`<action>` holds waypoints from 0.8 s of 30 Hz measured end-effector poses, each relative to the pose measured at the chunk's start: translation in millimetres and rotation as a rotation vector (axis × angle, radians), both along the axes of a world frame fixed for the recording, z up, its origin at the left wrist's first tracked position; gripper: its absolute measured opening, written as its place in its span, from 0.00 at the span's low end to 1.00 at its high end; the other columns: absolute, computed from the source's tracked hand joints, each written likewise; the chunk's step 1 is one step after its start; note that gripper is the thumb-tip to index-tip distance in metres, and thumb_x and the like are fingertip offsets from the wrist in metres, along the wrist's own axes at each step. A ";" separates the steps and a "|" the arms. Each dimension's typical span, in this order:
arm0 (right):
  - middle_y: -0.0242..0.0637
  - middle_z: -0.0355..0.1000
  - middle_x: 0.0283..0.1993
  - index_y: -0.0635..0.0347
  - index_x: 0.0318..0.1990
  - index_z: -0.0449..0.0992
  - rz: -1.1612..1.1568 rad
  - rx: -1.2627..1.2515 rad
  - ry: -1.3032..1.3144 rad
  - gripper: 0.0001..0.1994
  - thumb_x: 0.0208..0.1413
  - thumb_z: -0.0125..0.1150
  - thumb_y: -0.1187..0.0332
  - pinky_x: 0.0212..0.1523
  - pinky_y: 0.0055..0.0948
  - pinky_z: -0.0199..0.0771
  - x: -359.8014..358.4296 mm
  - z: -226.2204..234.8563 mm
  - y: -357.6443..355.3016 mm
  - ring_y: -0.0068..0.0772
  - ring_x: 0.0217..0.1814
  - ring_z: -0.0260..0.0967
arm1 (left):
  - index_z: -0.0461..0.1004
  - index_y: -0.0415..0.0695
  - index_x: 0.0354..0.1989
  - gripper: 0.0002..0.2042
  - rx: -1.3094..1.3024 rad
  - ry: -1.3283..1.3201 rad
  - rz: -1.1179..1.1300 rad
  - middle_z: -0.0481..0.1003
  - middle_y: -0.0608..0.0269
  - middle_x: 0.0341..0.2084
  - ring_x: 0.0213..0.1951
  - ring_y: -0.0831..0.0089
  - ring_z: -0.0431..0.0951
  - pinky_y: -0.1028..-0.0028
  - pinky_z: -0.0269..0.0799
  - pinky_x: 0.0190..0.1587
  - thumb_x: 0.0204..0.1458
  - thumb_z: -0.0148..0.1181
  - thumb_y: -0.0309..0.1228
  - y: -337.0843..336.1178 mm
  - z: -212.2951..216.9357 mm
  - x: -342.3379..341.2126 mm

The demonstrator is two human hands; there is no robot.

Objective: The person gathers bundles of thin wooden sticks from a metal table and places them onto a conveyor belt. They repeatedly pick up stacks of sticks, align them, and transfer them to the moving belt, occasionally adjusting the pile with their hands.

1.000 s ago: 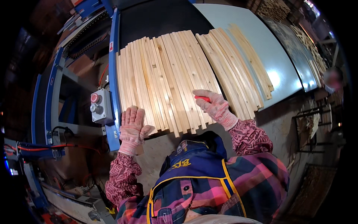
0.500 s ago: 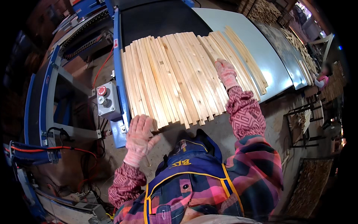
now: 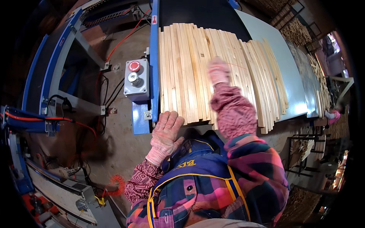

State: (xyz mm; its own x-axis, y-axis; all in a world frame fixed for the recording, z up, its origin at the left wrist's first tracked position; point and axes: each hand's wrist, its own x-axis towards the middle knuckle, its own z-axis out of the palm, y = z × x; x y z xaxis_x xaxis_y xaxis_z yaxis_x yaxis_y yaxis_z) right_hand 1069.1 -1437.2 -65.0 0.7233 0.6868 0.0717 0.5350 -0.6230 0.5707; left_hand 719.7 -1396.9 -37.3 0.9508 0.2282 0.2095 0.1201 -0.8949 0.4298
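Many pale wooden strips (image 3: 190,72) lie side by side across a black belt (image 3: 197,13). My left hand (image 3: 166,131), in a pale pink glove, is at the near ends of the leftmost strips, its fingers stretched out and lying against them. Over the middle of the wide row is my gloved right hand (image 3: 219,72), smeared by motion, so its fingers are unclear. To its right a narrower group of strips (image 3: 262,79) lies slightly apart, and a few more rest on the light grey sheet surface (image 3: 292,87).
A blue rail (image 3: 154,64) borders the strips on the left. Fixed beside it is a grey control box (image 3: 137,89) with a red button. Further left stand blue machine frames (image 3: 55,72) with cables. Stacked wood (image 3: 296,32) and a person in pink (image 3: 334,117) are at the right.
My right hand has moved left from the edge of the right group to the middle of the wide row. My left hand now touches the strips' near ends. The whole view has shifted.
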 end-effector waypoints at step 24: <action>0.47 0.76 0.50 0.59 0.53 0.76 -0.572 0.743 0.259 0.17 0.63 0.51 0.60 0.48 0.37 0.77 91.8 -17.7 -184.4 0.44 0.53 0.74 | 0.78 0.40 0.48 0.17 0.017 -0.512 0.281 0.75 0.53 0.50 0.54 0.59 0.73 0.65 0.66 0.59 0.48 0.67 0.27 81.3 40.1 1.5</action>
